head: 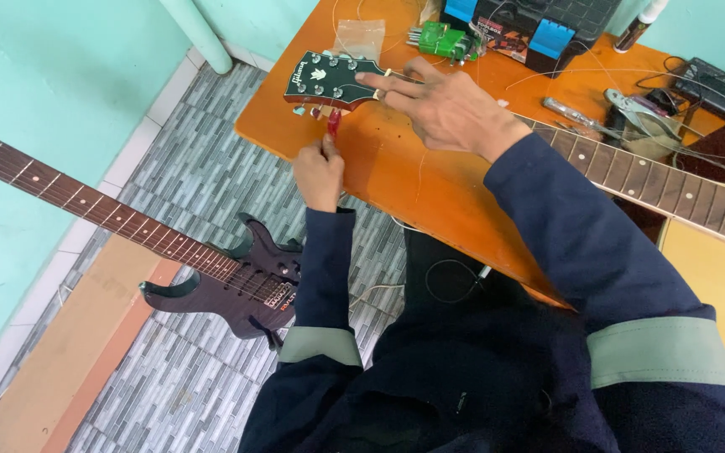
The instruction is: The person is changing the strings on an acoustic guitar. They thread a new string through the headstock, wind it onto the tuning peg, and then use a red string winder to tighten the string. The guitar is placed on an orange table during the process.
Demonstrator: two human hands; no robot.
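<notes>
An acoustic guitar lies across the orange table (430,184), its dark green headstock (329,80) with silver tuners near the table's left edge. My right hand (438,105) rests on the neck just behind the headstock, fingers spread over the strings. Below the headstock, my left hand (319,172) pinches a small red tool (333,124) that points up at a tuner. The fretboard (656,180) runs off to the right, toward the yellow guitar body (715,277).
A dark electric guitar (228,285) leans over the tiled floor at left, its neck toward the teal wall. Pliers (639,109), a screwdriver (572,113), a green gadget (442,40), a black toolbox (539,21) and loose strings sit on the table's far side.
</notes>
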